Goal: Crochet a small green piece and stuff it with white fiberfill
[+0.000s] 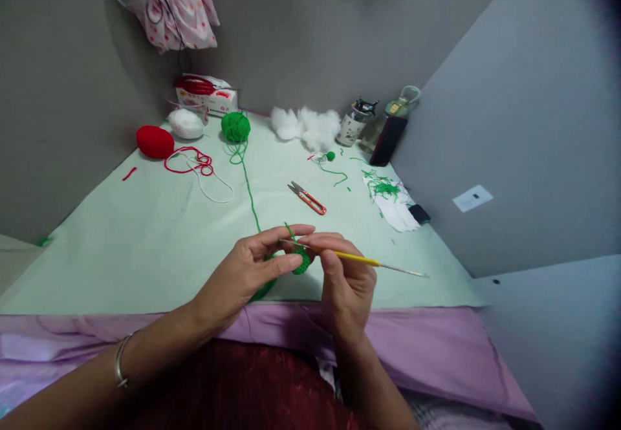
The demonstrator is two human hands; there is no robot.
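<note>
My left hand point(252, 268) pinches a small green crochet piece point(301, 262) between thumb and fingers just above the near edge of the pale green table point(145, 242). My right hand point(347, 281) grips a yellow-handled crochet hook point(361, 259), its metal end pointing right and its tip at the green piece. A green strand point(250, 191) runs from the piece back to a green yarn ball point(235, 126) at the far side.
Red yarn ball point(154, 141), white yarn ball point(185, 123) and loose red thread lie far left. Orange snips point(307, 198) sit mid-table. White stuffing point(305, 126), a jar, a bottle, a dark phone and green thread scraps on paper point(388, 191) are far right. Grey walls enclose the table.
</note>
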